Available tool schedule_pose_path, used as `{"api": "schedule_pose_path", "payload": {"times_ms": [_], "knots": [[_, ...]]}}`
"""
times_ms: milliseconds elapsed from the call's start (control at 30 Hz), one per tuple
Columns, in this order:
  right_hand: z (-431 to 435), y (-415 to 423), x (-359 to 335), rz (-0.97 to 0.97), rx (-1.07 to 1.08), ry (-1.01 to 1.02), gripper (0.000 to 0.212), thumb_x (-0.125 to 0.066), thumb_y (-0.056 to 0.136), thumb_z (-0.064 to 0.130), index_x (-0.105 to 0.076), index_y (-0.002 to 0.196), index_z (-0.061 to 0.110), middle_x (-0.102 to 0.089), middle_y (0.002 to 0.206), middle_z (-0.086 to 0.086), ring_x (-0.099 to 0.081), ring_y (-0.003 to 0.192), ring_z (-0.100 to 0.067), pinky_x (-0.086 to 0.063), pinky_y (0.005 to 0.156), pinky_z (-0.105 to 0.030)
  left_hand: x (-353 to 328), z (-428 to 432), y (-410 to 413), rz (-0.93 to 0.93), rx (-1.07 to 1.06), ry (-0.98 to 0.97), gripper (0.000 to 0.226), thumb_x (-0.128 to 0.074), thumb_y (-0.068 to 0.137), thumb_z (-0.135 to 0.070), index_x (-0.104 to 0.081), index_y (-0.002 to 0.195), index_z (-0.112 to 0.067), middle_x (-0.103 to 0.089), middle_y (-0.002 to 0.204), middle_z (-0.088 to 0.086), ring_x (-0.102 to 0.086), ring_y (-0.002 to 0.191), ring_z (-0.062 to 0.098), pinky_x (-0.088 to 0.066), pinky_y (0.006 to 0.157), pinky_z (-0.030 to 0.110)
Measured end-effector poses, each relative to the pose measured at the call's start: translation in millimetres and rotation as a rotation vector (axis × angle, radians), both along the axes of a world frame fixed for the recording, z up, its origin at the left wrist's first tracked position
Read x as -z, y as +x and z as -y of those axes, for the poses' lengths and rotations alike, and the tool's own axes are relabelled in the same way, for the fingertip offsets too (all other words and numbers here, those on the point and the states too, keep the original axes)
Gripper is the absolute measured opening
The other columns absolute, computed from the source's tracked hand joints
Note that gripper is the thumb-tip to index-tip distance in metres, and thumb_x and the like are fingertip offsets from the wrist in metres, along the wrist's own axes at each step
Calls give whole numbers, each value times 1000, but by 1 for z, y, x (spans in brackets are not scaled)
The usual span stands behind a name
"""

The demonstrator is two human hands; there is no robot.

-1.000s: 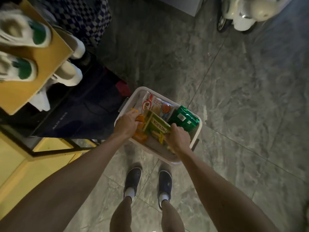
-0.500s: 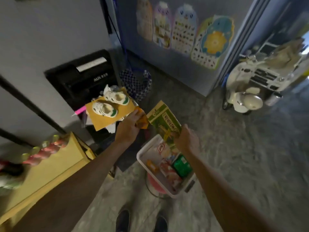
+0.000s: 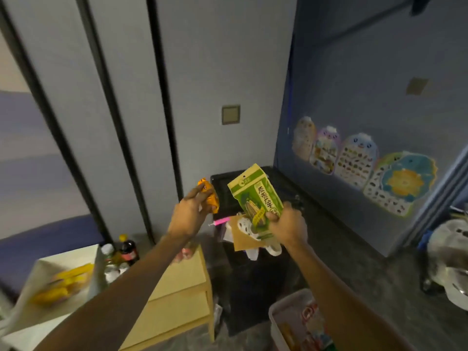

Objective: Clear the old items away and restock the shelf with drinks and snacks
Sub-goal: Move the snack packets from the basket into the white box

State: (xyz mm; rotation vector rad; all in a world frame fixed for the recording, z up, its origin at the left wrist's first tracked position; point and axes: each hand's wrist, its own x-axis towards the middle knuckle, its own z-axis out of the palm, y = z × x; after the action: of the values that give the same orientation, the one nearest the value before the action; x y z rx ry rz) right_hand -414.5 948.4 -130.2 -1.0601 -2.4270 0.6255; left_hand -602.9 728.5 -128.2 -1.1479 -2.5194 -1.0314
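Note:
My left hand (image 3: 188, 216) is raised at chest height and grips a small orange snack packet (image 3: 209, 195). To its right, my right hand (image 3: 287, 225) holds a green bag of sunflower seeds (image 3: 257, 196) by its lower end, upright and tilted left. The white bin (image 3: 283, 315) with more snack packets stands on the floor at the lower right, partly hidden by my right forearm. The yellow wooden shelf (image 3: 184, 282) stands at the lower left under my left arm. Bottles (image 3: 128, 249) stand on it near the wall.
A black appliance (image 3: 253, 269) stands against the wall behind my hands, with a tan board and small shoes (image 3: 247, 233) on it. A white tray with yellow items (image 3: 63, 282) lies at the far left. A white scooter (image 3: 448, 262) is at the right edge. Children's posters (image 3: 354, 163) hang on the blue wall.
Both hands have lifted the orange packet and the green bag out of the bin and raised them. My view has swung up from the floor toward the wall and shelf.

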Motion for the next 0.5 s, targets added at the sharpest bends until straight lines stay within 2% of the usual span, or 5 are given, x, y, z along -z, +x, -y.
{"api": "schedule_pose_path", "payload": {"times_ms": [133, 233, 367, 433, 500], "knots": [[75, -61, -12, 15, -108, -1, 34, -68, 98, 49, -53, 110, 21, -70, 100, -2, -73, 87, -22, -65, 74, -47, -12, 95, -37, -15, -78, 20, 47, -68, 102, -32, -60, 149, -31, -42, 166, -1, -67, 123, 34, -55, 101, 49], [140, -100, -16, 1, -194, 1, 31, -68, 100, 42, -54, 110, 16, -71, 103, -5, -73, 89, -23, -64, 71, -42, -16, 165, -59, -8, -153, 35, 47, -69, 102, -32, -60, 148, -30, -41, 167, 0, -64, 129, 32, -53, 102, 45], [219, -151, -10, 10, -310, -14, 34, -69, 101, 41, -57, 114, 12, -69, 106, -4, -71, 90, -22, -52, 60, -29, -13, 252, -81, 20, -250, 51, 46, -72, 99, -28, -62, 144, -33, -45, 164, -1, -65, 126, 33, -55, 98, 47], [254, -177, -2, 7, -360, -40, 35, -70, 99, 45, -58, 112, 16, -71, 104, 0, -72, 86, -17, -60, 61, -32, -8, 290, -91, 28, -296, 66, 44, -74, 97, -24, -64, 140, -33, -50, 160, -4, -67, 125, 28, -54, 100, 38], [285, -202, 9, -6, -393, -76, 35, -73, 97, 48, -58, 110, 18, -74, 103, -1, -74, 86, -19, -65, 67, -39, -4, 324, -98, 57, -353, 82, 42, -74, 97, -18, -67, 137, -28, -53, 152, -11, -62, 131, 22, -42, 103, 15]]}}
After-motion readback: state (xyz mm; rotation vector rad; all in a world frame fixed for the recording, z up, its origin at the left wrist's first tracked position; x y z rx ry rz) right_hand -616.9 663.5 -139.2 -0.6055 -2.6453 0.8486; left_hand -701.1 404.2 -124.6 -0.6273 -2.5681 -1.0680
